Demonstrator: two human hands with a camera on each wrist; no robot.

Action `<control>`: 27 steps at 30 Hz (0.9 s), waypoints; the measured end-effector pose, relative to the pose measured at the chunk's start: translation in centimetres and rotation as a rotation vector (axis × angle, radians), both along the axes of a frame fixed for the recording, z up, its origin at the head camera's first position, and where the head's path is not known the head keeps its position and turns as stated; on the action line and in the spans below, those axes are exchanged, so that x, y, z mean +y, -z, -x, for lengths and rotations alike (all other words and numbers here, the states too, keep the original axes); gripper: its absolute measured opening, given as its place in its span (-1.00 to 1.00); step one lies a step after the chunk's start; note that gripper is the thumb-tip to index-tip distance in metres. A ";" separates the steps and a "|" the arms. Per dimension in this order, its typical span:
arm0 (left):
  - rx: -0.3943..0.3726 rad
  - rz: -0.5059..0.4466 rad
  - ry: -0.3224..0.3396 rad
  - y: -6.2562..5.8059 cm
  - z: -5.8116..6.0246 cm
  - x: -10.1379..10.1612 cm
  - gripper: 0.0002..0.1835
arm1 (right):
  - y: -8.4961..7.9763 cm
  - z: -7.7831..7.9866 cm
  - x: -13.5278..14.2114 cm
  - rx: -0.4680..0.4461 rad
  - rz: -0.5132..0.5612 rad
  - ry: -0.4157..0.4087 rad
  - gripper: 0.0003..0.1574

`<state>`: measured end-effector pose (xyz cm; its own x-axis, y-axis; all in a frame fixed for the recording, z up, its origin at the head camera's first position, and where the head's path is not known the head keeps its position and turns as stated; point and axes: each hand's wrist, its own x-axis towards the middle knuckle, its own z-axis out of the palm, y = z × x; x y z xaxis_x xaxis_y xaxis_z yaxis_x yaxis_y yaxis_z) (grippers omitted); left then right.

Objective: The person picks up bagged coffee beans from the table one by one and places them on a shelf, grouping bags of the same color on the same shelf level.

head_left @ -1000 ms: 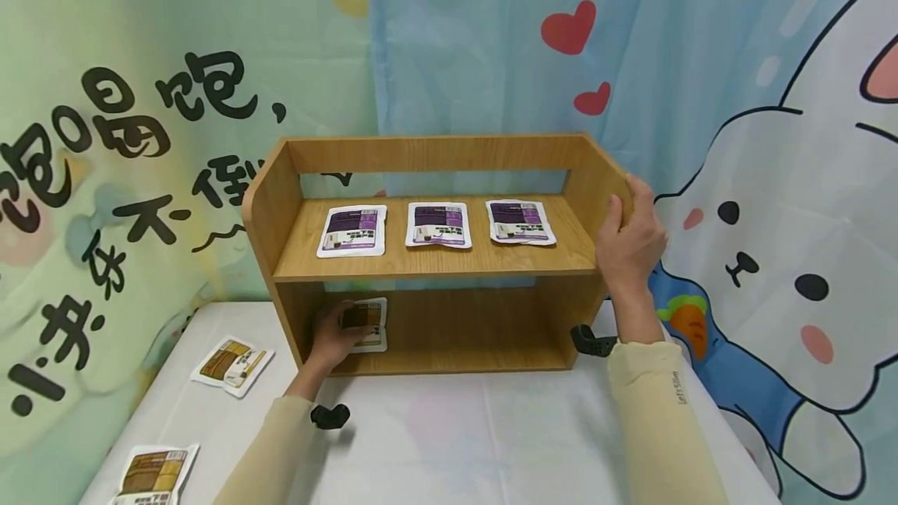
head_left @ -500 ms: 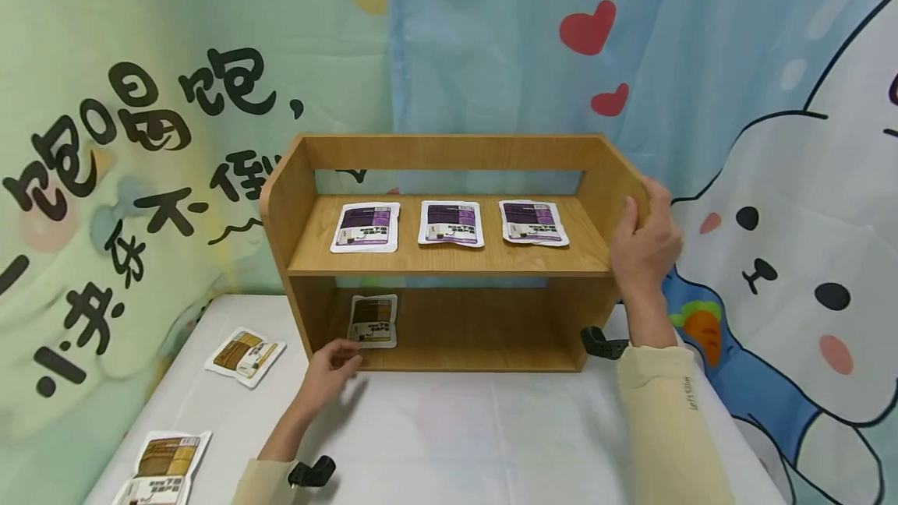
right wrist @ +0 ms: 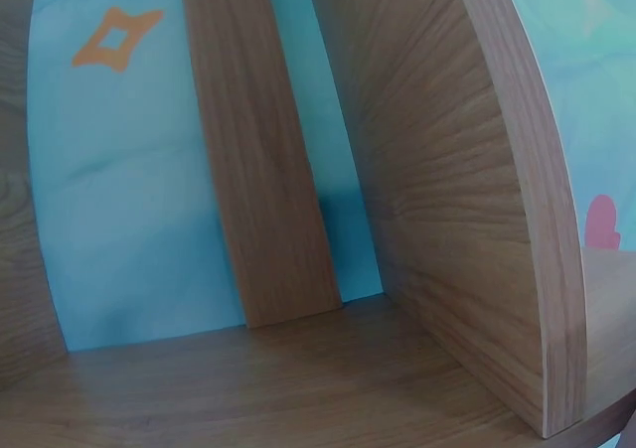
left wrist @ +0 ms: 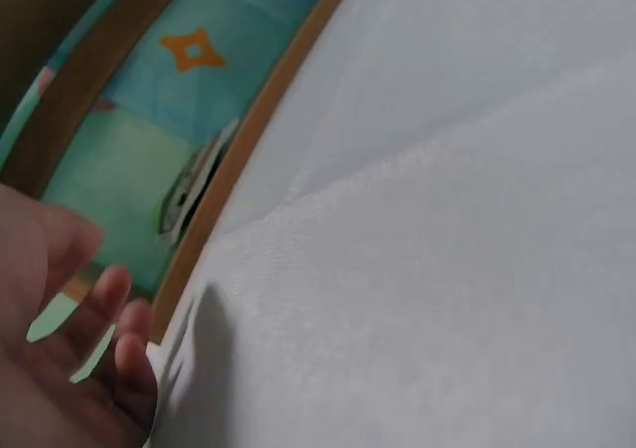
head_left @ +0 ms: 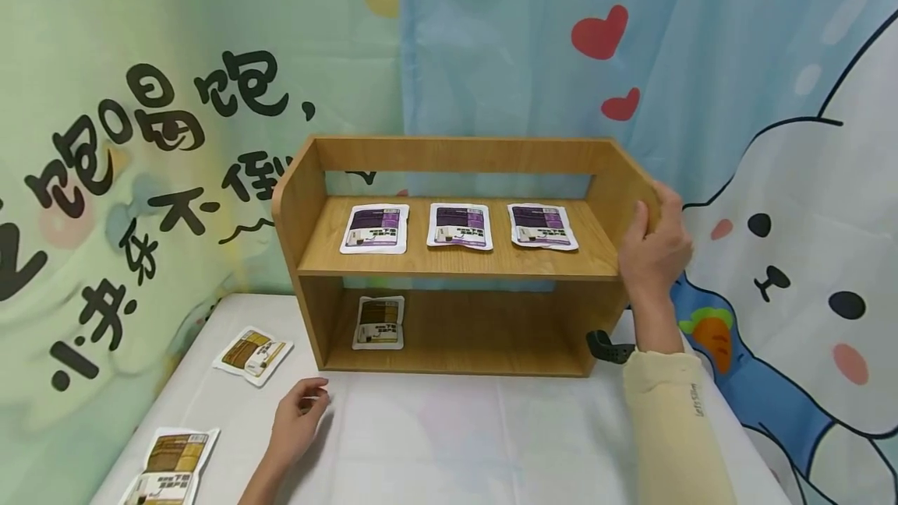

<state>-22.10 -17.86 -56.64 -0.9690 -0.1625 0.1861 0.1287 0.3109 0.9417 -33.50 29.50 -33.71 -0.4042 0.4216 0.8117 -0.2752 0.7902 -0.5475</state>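
A two-tier wooden shelf (head_left: 449, 263) stands on the table. My right hand (head_left: 654, 248) grips the upper edge of its right side panel, thumb on the inner face. My left hand (head_left: 298, 415) hovers over the table in front of the shelf's left end, fingers loosely bent around nothing. On the lower tier, towards the left, lies a brown-and-white pouch (head_left: 380, 323), apart from the hand; it also shows edge-on in the left wrist view. Three purple-and-white pouches (head_left: 459, 226) lie in a row on the upper tier. The right wrist view shows shelf boards, with no hand visible.
Left of the shelf, one brown-and-white pouch (head_left: 252, 355) lies on the white-covered table (head_left: 449, 443). Another brown pouch (head_left: 171, 466) lies nearer the table's front left. Printed curtains (head_left: 491, 37) hang behind and at both sides.
My left hand has let go of the brown pouch on the lower tier and drawn back towards me. My right hand keeps its grip on the shelf. The head view has shifted slightly left.
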 end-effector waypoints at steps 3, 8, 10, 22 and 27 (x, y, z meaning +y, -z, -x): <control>-0.026 0.040 -0.095 -0.3 -0.4 -0.5 -0.75 | 0.0 -0.1 0.1 -0.003 0.009 0.003 -0.56; -0.050 0.034 -0.287 -1.1 -0.7 -1.9 -0.69 | 0.0 -0.2 0.0 -0.006 0.007 -0.003 -0.57; -0.044 0.022 -0.362 -1.4 -0.7 -2.6 -0.67 | -0.1 -0.2 0.0 -0.006 0.004 -0.006 -0.57; -0.150 0.030 -0.564 -3.7 2.0 -5.6 -0.34 | -0.2 0.0 0.2 0.005 0.004 -0.004 -0.55; -0.316 0.071 -0.553 -4.1 2.9 -6.3 -0.14 | 0.0 -0.1 0.2 -0.009 -0.007 -0.014 -0.55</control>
<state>-24.97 -24.20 -52.50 -0.7555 -0.6518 -0.0663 -0.3490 0.3147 0.8827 -33.37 29.67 -33.66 -0.4176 0.4106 0.8106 -0.2811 0.7900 -0.5449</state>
